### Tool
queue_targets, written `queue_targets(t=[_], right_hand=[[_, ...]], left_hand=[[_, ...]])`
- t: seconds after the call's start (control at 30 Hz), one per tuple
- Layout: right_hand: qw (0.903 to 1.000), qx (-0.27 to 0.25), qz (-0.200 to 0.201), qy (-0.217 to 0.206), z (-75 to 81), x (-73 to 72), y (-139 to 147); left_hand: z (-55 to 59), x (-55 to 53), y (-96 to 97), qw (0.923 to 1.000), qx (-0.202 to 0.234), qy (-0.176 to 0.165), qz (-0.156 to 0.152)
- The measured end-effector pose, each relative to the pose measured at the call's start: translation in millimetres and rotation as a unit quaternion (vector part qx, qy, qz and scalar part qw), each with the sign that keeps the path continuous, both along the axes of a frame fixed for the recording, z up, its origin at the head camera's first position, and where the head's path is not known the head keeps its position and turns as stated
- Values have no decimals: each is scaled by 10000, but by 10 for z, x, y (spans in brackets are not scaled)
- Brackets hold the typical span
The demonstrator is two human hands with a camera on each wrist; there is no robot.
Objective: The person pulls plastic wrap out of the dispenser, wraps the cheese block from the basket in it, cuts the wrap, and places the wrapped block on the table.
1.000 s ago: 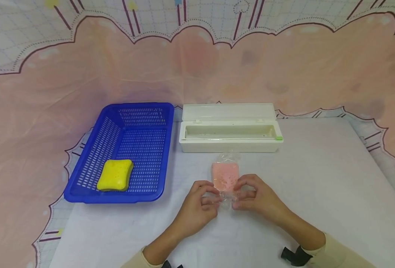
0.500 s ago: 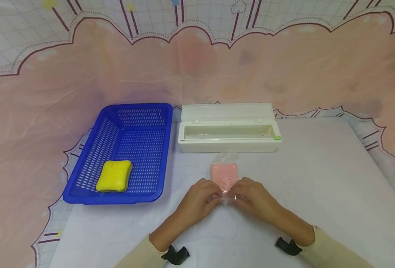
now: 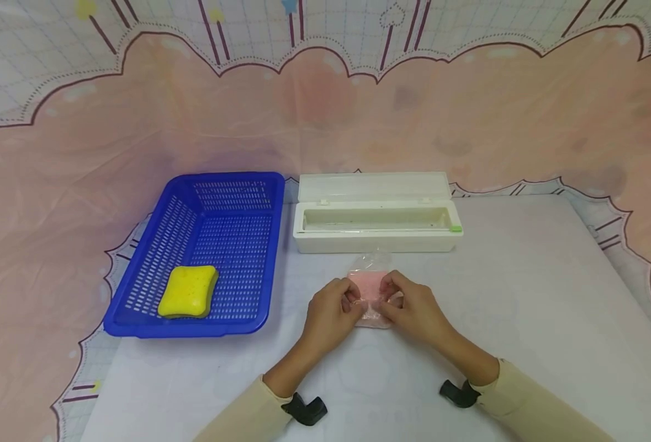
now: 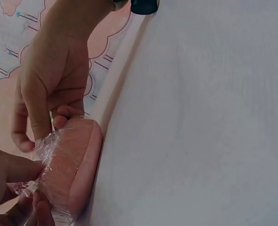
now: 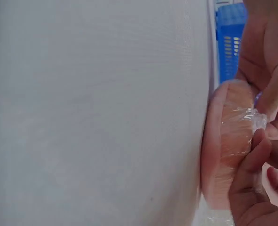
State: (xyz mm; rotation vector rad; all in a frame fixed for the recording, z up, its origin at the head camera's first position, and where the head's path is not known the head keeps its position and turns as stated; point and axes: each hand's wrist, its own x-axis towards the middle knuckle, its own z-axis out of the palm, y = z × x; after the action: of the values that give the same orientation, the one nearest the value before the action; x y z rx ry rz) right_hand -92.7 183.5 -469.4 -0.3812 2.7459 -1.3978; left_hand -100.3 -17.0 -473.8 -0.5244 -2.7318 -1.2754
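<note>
A pink sponge [image 3: 366, 281], rectangular and wrapped in clear cling film [image 3: 373, 260], lies on the white table covering in the middle of the head view. My left hand [image 3: 327, 312] is at its left side, thumb and fingers pinching gathered film over the sponge's upper face. From the right, my right hand [image 3: 418, 312] pinches the film there too, close to the left fingertips. Crinkled cling film [image 4: 48, 153] shows between the hands in the left wrist view. Smooth film covers the near side of the sponge [image 5: 215, 150] in the right wrist view. Fingers hide part of the sponge's top.
A blue plastic basket [image 3: 274, 258] stands on the left, holding a yellow sponge [image 3: 188, 291] near its front. Behind the hands is a long white box [image 3: 380, 243] with its lid raised and a green tab at its right end. A patterned cloth [image 3: 325, 123] hangs behind.
Both hands have moved up and forward from the sponge's near edge, drawing the near flap of film over its top. The basket and box stay put.
</note>
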Motion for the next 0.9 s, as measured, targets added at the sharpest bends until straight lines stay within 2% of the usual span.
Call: queue_targets(t=[0.13,0.27,0.33,0.4,0.47,0.53,0.6,0.63,0.7,0.77,0.8,0.9], right_hand=[[9979,122,247,579,-11,11,21],[9863,980,748,1095,23,55,54],[9751,1521,1045,1230,62,86,78],[9610,2044,1288,1345,102,119,113],[9469,2475,1433,1469,138,155,161],[9384,2641,1555,1595,160,197,216],[9285,2799,1689,1761,162,241,271],[9230,2868,1753,1876,159,260,291],[9091,3029,1891,2146,148,285,317],[8935,3266,1966,2375,136,295,322],[8869,3378,1976,2456,132,294,316],[8724,3636,2021,2568,130,286,294]], left_hand=[[-30,-27,2,9995,145,225,174],[-33,-28,-29,9995,172,218,133],[-16,-10,-58,9994,-126,307,-39],[7,28,-98,9958,-692,521,-305],[49,91,-148,9834,-1487,873,-565],[95,179,-202,9625,-2257,1267,-811],[140,284,-254,9383,-2897,1556,-1071],[158,334,-276,9273,-3139,1643,-1205],[180,420,-309,9109,-3497,1641,-1449],[187,473,-325,9008,-3742,1492,-1618],[188,485,-328,8982,-3825,1392,-1663],[173,485,-328,8989,-3895,1062,-1705]])
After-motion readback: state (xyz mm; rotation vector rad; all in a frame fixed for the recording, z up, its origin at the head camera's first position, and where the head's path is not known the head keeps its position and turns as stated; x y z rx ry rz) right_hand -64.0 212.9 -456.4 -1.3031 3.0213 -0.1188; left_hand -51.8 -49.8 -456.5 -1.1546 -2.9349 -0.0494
